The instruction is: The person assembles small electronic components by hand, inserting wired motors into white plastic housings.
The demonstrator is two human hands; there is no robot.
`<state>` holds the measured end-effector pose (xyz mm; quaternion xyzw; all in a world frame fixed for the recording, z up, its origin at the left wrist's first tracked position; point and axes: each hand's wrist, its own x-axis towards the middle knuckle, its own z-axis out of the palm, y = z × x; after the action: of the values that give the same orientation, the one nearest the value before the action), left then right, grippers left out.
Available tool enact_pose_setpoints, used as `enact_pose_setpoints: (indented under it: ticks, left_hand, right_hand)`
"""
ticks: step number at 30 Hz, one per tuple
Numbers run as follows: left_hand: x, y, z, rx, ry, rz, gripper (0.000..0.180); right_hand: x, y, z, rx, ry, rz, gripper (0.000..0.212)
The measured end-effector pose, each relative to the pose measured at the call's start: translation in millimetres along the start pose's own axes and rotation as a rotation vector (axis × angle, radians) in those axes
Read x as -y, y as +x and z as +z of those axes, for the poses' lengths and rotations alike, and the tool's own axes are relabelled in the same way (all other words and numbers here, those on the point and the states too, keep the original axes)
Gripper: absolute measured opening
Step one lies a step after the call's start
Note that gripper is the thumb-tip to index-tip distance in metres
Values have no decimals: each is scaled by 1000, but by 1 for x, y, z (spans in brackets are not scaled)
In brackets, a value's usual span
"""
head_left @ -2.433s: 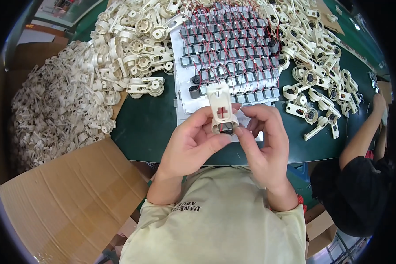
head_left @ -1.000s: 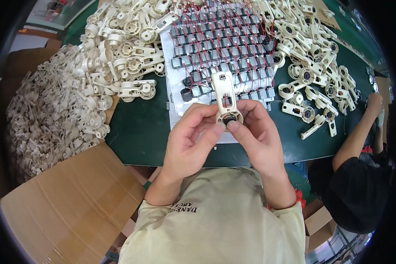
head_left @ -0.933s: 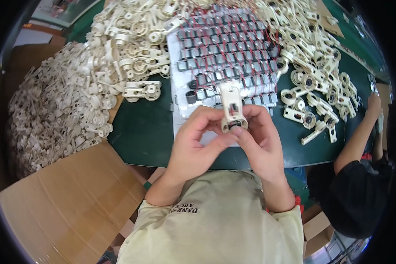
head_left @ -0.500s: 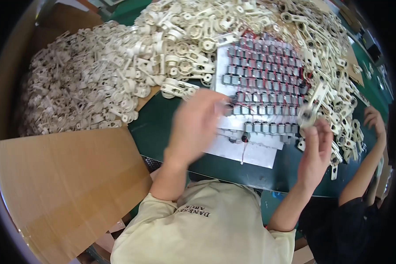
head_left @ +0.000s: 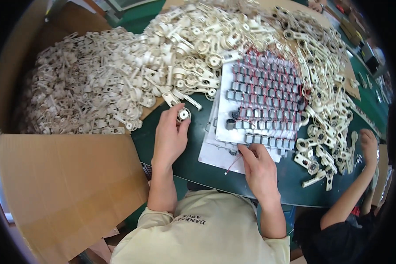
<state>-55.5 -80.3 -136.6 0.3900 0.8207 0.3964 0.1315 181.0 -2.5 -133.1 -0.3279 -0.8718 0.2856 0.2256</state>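
Observation:
My left hand (head_left: 169, 138) is closed around the round end of a cream plastic arm-shaped part (head_left: 183, 115), left of the motor stack. Thumb and fingers sit on either side of its ring. At the front edge of the stack, my right hand (head_left: 262, 169) pinches a small motor, mostly hidden by the fingertips. Its thin lead (head_left: 231, 165) hangs down toward me and ends in a small white plug. Rows of small silver motors (head_left: 264, 101) with red wires lie on a white sheet (head_left: 224, 94), stacked over more sheets.
A large heap of cream plastic parts (head_left: 97, 83) spreads across the left and back. More parts with dark round centres (head_left: 323, 154) lie to the right. An open cardboard box (head_left: 70, 189) stands at the left. A co-worker's arm (head_left: 352, 189) reaches in at the right over the green table (head_left: 198, 174).
My right hand has let go of a cream part at the right pile and moved left to the motors. My left hand has drawn back left and now holds a cream part.

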Motion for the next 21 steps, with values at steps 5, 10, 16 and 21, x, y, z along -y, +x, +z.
enact_pose_setpoints:
  ticks: [5,10,16,21]
  left_hand:
    - [11,-4,-2,-98,-103,-19,36]
    - [-1,-7,2,-76,-530,-75,39]
    - [-43,-23,12,488,-1348,-72,54]
    - [-69,-35,33,666,-1369,-152,47]
  right_hand:
    - [4,-1,-2,-6,79,14,26]
    - [0,-12,4,-100,510,186,32]
    - [20,-16,-21,-98,706,290,30]
    - [29,-23,-26,-13,887,401,43]
